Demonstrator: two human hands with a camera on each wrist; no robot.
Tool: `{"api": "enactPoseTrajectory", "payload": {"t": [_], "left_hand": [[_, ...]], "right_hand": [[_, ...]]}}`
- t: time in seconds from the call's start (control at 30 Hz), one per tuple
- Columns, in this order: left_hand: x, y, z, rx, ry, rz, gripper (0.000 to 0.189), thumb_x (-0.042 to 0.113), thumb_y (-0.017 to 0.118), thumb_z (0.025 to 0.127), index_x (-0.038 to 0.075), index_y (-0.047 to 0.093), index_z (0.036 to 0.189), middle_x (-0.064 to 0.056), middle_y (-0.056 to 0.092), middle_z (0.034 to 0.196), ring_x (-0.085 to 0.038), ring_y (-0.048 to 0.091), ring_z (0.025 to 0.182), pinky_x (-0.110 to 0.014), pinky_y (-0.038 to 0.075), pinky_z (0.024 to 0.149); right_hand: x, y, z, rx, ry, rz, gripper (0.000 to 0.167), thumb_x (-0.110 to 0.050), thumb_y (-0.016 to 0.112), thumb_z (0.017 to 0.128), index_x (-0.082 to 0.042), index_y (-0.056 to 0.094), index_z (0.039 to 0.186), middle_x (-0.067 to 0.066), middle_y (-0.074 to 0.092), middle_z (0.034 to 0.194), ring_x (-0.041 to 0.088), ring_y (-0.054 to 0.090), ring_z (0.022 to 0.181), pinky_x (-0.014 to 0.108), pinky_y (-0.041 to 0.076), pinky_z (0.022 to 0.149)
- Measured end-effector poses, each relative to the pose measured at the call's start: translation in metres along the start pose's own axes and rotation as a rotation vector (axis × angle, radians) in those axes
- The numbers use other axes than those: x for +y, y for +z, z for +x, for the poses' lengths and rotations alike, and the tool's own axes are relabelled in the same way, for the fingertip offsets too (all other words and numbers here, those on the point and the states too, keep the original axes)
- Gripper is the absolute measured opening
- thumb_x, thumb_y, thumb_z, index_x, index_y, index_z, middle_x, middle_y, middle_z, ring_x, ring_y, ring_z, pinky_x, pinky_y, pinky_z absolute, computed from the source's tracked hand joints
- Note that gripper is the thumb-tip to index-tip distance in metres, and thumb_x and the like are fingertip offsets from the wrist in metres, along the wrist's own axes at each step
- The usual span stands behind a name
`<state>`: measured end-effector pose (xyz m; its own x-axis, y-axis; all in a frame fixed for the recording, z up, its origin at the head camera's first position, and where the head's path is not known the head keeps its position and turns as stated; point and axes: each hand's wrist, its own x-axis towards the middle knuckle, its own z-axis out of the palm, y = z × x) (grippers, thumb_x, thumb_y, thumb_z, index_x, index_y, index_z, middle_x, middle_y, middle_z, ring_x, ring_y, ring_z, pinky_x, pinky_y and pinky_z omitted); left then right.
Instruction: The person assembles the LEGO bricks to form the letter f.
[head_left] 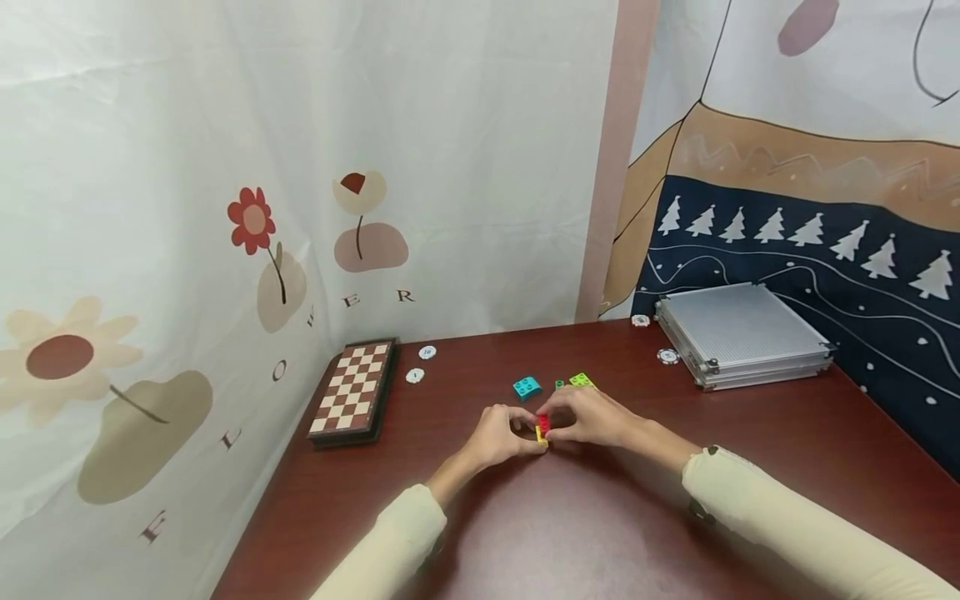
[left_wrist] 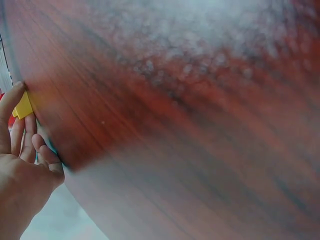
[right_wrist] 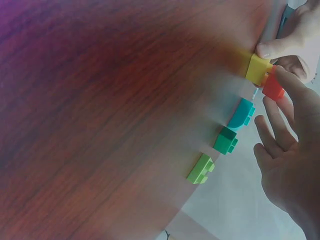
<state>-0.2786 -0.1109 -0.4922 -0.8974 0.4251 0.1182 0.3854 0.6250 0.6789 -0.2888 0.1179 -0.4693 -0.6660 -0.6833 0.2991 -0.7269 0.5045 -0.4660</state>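
Over the table my left hand (head_left: 495, 437) pinches a yellow toy building brick (right_wrist: 257, 69) between thumb and fingers. A red toy building brick (right_wrist: 273, 87) is pinched by my right hand (head_left: 596, 417), right up against the yellow one. Whether the studs are pressed fully together cannot be told. Just beyond the hands lie a teal brick (head_left: 527, 387) with a curved side, a small dark green brick (right_wrist: 226, 140) and a lime green brick (head_left: 581, 380). My right hand partly hides the two green bricks in the head view.
A chessboard case (head_left: 351, 390) lies at the table's left edge, with two white poker chips (head_left: 427, 352) beside it. At the back right stands a silver aluminium case (head_left: 742, 333), and a poker chip (head_left: 667, 357) lies near it. Printed curtains (head_left: 480, 167) hang behind the dark red table (head_left: 555, 533).
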Motion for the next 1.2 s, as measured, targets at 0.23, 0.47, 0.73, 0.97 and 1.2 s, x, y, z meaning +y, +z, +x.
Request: {"api": "enactPoseTrajectory", "payload": {"t": [0.23, 0.47, 0.73, 0.97, 1.2], "left_hand": [[-0.0005, 0.0004, 0.0011, 0.010, 0.018, 0.006, 0.033, 0.034, 0.095, 0.076, 0.015, 0.082, 0.100, 0.011, 0.073, 0.082, -0.005, 0.056, 0.073, -0.022, 0.047, 0.064], [-0.0017, -0.0001, 0.0017, 0.012, 0.027, 0.029, 0.034, 0.036, 0.094, 0.076, 0.016, 0.082, 0.101, 0.014, 0.071, 0.081, -0.004, 0.057, 0.073, -0.022, 0.048, 0.065], [-0.0019, -0.0005, 0.0009, 0.011, 0.028, 0.043, 0.036, 0.036, 0.094, 0.076, 0.014, 0.081, 0.102, 0.013, 0.069, 0.078, -0.004, 0.055, 0.073, -0.022, 0.047, 0.064], [-0.0022, -0.0011, 0.0010, 0.012, 0.052, 0.054, 0.036, 0.034, 0.094, 0.077, 0.014, 0.081, 0.104, 0.011, 0.073, 0.083, -0.008, 0.058, 0.075, -0.022, 0.048, 0.066], [-0.0058, -0.0018, 0.0026, 0.023, 0.095, 0.074, 0.034, 0.031, 0.093, 0.078, 0.011, 0.080, 0.103, 0.008, 0.074, 0.088, -0.009, 0.057, 0.080, -0.023, 0.048, 0.070]], "right_hand": [[-0.0004, 0.0039, 0.0007, -0.005, 0.018, 0.017, 0.031, -0.026, 0.086, 0.088, -0.013, 0.079, 0.115, -0.006, 0.075, 0.104, 0.009, 0.067, 0.096, 0.031, 0.057, 0.088], [-0.0033, 0.0044, 0.0035, -0.006, 0.031, -0.001, 0.027, -0.025, 0.086, 0.086, -0.013, 0.080, 0.110, -0.006, 0.075, 0.101, 0.012, 0.067, 0.092, 0.029, 0.057, 0.083], [-0.0058, 0.0056, 0.0051, -0.019, 0.054, -0.035, 0.027, -0.028, 0.086, 0.086, -0.014, 0.080, 0.108, -0.005, 0.074, 0.100, 0.012, 0.066, 0.091, 0.029, 0.056, 0.082], [-0.0062, 0.0058, 0.0041, -0.021, 0.072, -0.045, 0.030, -0.031, 0.089, 0.084, -0.015, 0.080, 0.109, -0.005, 0.074, 0.101, 0.010, 0.065, 0.092, 0.029, 0.057, 0.083], [0.0000, 0.0017, 0.0011, 0.001, 0.031, -0.056, 0.043, -0.035, 0.088, 0.085, -0.013, 0.078, 0.120, -0.004, 0.076, 0.110, 0.012, 0.068, 0.098, 0.031, 0.057, 0.088]]}}
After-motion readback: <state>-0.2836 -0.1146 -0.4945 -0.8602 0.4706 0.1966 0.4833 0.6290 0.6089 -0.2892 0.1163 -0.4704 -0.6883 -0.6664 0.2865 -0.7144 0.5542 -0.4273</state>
